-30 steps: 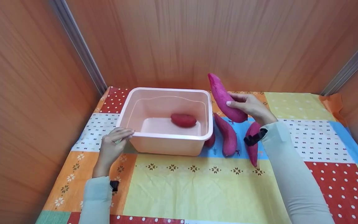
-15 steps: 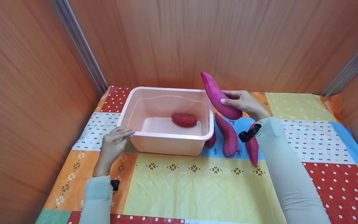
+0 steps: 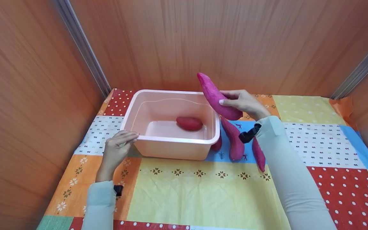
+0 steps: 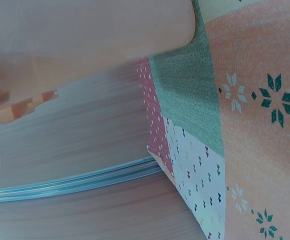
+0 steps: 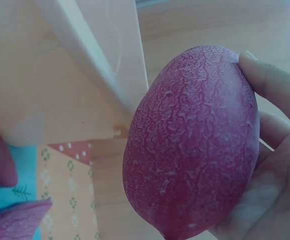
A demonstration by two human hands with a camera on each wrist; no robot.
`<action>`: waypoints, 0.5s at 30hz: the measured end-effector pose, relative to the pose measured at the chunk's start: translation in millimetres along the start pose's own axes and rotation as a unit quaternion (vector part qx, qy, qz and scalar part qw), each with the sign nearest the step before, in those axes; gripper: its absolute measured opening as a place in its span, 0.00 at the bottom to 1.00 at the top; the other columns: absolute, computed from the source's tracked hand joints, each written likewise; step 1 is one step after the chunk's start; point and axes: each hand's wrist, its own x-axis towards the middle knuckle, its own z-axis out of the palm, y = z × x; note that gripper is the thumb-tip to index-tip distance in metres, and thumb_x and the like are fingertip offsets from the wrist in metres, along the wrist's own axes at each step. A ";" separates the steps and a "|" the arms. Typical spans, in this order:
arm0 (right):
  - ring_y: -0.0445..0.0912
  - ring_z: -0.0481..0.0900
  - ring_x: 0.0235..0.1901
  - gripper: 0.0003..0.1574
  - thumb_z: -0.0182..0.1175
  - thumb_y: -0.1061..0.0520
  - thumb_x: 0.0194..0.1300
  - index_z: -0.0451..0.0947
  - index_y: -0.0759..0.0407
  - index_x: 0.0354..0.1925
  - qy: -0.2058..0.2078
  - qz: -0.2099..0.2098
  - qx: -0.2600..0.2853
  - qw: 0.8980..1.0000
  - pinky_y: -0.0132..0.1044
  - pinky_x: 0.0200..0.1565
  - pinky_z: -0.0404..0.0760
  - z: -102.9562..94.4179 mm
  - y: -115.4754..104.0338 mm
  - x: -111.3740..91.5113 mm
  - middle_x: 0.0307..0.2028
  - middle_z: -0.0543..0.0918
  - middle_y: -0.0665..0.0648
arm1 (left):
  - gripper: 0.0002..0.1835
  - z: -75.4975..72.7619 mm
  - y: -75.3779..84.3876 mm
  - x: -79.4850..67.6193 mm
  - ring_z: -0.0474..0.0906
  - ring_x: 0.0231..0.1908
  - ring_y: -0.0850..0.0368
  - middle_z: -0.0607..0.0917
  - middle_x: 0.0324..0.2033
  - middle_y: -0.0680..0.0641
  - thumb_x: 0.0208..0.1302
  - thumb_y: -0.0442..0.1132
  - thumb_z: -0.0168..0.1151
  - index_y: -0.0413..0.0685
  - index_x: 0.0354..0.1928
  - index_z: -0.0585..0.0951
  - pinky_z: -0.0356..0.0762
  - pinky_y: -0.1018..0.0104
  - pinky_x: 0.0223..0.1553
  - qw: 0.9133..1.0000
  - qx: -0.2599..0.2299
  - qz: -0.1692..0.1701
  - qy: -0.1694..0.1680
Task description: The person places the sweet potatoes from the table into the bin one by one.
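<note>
A long purple-pink sweet potato is held by my right hand, thumb and fingers around its lower part. Its pointed end tilts up and left, over the right rim of a pale peach plastic tub. In the right wrist view the sweet potato fills the middle, with the thumb on its side. My left hand grips the tub's rim at the front left corner; the left wrist view shows mostly the tub's wall. One redder sweet potato lies on the tub floor.
Right of the tub lie a curved sweet potato, a thinner sweet potato partly behind my right wrist, and a sweet potato mostly hidden by the tub. A patchwork cloth covers the table. Wood-grain panels enclose it.
My right hand has carried the sweet potato left and slightly upward, from beside the tub to above its right rim. The left hand and the tub stay nearly where they were.
</note>
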 end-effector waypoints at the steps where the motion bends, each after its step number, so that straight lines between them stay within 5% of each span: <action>1: 0.51 0.73 0.55 0.44 0.70 0.40 0.54 0.68 0.42 0.67 -0.002 -0.003 0.001 1.000 0.38 0.49 0.84 1.3 -1.4 0.7 0.58 0.76 0.55 | 0.11 0.0 0.5 0.3 0.83 0.42 0.47 0.89 0.36 0.41 0.50 0.21 0.68 0.37 0.37 0.87 0.74 0.86 0.49 1.000 -0.001 -0.001 0.000; 15: 0.50 0.74 0.54 0.42 0.71 0.42 0.53 0.70 0.41 0.65 -0.010 -0.029 -0.007 1.000 0.40 0.50 0.84 17.1 -16.6 9.9 0.57 0.77 0.52 | 0.11 -3.2 4.0 -1.3 0.81 0.44 0.66 0.89 0.38 0.41 0.54 0.24 0.67 0.39 0.40 0.87 0.76 0.83 0.50 1.000 0.003 -0.018 -0.017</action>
